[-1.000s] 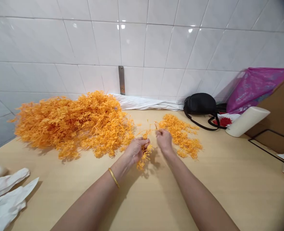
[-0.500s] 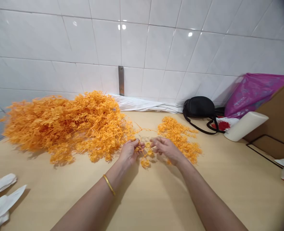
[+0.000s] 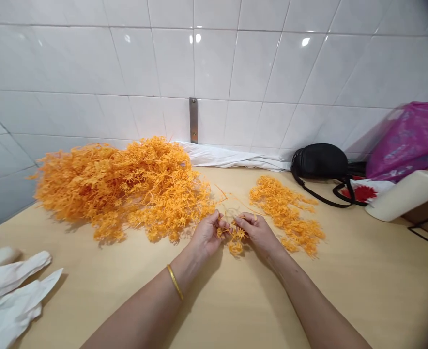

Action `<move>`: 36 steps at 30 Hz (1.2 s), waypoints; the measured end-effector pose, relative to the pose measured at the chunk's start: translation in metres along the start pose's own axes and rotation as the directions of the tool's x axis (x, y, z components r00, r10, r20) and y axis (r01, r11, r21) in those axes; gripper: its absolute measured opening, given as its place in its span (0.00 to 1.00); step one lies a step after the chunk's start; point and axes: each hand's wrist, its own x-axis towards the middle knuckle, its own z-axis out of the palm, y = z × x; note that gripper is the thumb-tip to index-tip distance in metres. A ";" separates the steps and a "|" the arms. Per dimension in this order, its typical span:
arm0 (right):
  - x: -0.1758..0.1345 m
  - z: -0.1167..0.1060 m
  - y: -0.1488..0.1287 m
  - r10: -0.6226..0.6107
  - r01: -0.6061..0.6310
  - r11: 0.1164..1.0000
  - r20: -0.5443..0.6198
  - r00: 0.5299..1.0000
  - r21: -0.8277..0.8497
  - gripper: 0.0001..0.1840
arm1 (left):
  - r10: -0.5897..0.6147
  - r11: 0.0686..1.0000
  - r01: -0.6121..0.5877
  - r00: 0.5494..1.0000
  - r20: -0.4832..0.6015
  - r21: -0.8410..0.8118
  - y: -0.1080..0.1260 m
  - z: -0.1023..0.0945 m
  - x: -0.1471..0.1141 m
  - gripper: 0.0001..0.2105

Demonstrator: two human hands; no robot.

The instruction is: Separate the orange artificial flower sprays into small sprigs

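Note:
Between my hands is a small orange flower sprig [image 3: 236, 242], its little blooms hanging just above the table. My left hand [image 3: 208, 233], below a gold bangle [image 3: 175, 282], pinches the sprig's thin stem. From the other side my right hand [image 3: 258, 232] has its thumb and fingers closed on the same sprig. To the left lies a big heap of orange flower sprays [image 3: 127, 186], its edge close to my left hand. A smaller pile of orange sprays [image 3: 288, 213] lies right beyond my right hand. The exact spot where my fingertips meet the stem is partly hidden.
White cloths [image 3: 16, 291] lie at the near left. At the back right are a black bag [image 3: 321, 161] with a strap, a purple plastic bag [image 3: 408, 140] and a cream-coloured roll [image 3: 408, 194]. A folded white cloth [image 3: 232, 157] runs along the tiled wall.
My right hand has come in from the right and closed on the sprig; before, its fingers were apart from it. The whole view has shifted slightly, moving everything rightward.

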 end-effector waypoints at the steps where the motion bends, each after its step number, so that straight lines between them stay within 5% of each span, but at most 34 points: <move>1: 0.000 0.001 -0.002 -0.024 0.023 1.000 -0.008 1.000 -0.016 0.15 | 0.022 1.000 -0.022 1.000 0.008 0.009 -0.001 0.000 0.000 0.07; 7: 0.001 0.004 -0.010 -0.167 0.159 0.980 -0.054 0.985 -0.122 0.13 | 0.008 0.986 -0.023 0.996 0.088 0.167 -0.005 -0.001 -0.001 0.06; 14: 0.001 0.001 -0.004 -0.179 0.165 0.957 -0.039 0.983 -0.240 0.14 | 0.107 0.918 -0.118 0.993 0.049 0.379 -0.008 0.004 -0.002 0.07; 19: 0.005 0.008 -0.002 -0.252 0.090 0.847 -0.247 0.936 -0.524 0.17 | 0.163 0.922 -0.145 0.986 -0.020 0.360 -0.011 0.010 0.004 0.03; 24: 0.010 0.014 0.001 -0.337 0.057 0.736 -0.292 0.895 -0.675 0.17 | 0.185 0.921 -0.169 0.983 -0.012 0.350 -0.015 0.014 0.006 0.06; 30: 0.018 -0.031 0.008 -0.276 -0.202 0.695 -0.516 0.811 -0.690 0.14 | 0.192 0.867 -0.204 0.979 0.073 0.456 -0.015 0.009 -0.006 0.07; 36: 0.009 -0.041 0.000 -0.230 -0.310 0.531 -0.486 0.843 -0.789 0.11 | 0.416 0.789 -0.341 0.909 -0.035 0.511 -0.011 0.000 0.002 0.08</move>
